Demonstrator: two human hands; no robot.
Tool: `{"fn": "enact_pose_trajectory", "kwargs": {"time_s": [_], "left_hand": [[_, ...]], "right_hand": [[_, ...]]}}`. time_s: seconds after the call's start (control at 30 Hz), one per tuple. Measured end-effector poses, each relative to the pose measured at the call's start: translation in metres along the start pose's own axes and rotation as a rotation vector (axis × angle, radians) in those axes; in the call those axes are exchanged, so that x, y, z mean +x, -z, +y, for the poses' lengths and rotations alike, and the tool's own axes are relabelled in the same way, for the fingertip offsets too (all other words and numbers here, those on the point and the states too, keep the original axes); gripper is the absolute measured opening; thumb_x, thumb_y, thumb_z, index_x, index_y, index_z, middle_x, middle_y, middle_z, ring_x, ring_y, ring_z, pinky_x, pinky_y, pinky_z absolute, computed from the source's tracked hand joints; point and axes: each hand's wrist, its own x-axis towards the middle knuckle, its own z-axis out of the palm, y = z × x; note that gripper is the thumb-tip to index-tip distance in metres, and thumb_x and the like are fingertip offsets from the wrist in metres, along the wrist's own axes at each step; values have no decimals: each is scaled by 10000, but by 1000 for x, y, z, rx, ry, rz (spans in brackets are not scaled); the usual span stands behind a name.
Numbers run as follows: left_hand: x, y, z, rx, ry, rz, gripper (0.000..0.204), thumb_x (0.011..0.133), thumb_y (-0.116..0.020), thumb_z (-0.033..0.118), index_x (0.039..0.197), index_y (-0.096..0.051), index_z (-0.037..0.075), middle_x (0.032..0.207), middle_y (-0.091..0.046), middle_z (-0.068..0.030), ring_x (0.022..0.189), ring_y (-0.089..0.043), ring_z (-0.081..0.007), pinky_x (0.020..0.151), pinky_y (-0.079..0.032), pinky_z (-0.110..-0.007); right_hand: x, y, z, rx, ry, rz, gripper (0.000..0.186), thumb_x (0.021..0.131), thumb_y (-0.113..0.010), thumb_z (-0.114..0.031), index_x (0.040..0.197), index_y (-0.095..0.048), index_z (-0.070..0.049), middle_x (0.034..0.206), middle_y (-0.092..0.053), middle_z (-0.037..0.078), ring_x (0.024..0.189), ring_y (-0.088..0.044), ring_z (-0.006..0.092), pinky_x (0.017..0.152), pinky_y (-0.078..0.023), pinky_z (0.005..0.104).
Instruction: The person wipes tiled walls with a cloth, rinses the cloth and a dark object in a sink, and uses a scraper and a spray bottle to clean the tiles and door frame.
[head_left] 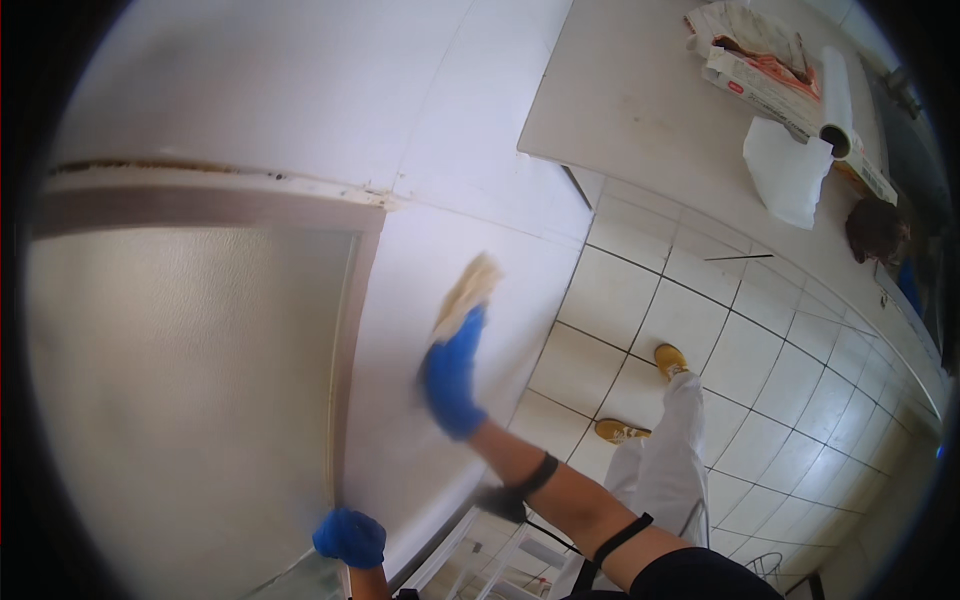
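Right hand, blue-gloved, mid-frame, has hold of a beige cloth over the white wall; I see both blurred. Left hand, bottom left of centre, is curled by the window frame; can't tell if it grips anything. My worry: cloth could slip if pinched too near its edge, or snag on the frame's rough upper corner.
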Motion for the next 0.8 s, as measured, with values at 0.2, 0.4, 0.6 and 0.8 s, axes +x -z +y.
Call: {"fn": "enact_pose_trajectory", "kwargs": {"time_s": [0.2, 0.4, 0.6, 0.8], "left_hand": [[14, 1, 2, 22, -4, 63, 217, 835, -525, 145, 989, -548, -6, 961, -516, -122, 747, -511, -267, 626, -389, -373], [-9, 1, -5, 16, 53, -61, 357, 815, -551, 200, 1105, -498, -2, 1001, -498, -149, 886, -479, -314, 745, -369, -413], [68, 21, 14, 69, -78, -195, 246, 787, -582, 229, 942, -541, 43, 810, -532, -113, 617, -492, -272, 543, -365, -371], [44, 2, 27, -63, 405, -62, 214, 786, -592, 207, 919, -540, 48, 738, -541, -108, 554, -485, -276, 504, -350, -373]], "right_hand": [[92, 19, -12, 147, 171, -21, 564, 920, -383, -214, 1390, -189, 32, 1461, -145, 221, 1355, -90, 389, 1095, -58, 462], [13, 8, -46, -210, 307, -297, 620, 832, -487, -144, 1377, -245, 27, 1428, -182, 274, 1324, -100, 476, 1077, -37, 531], [137, 19, 11, 2, 248, 15, 575, 911, -380, -237, 1389, -204, 28, 1447, -189, 223, 1353, -133, 365, 1102, -83, 416], [91, 30, 103, 174, -229, 167, 571, 948, -348, -235, 1401, -127, 33, 1470, -132, 192, 1361, -131, 299, 1103, -104, 361]]}}
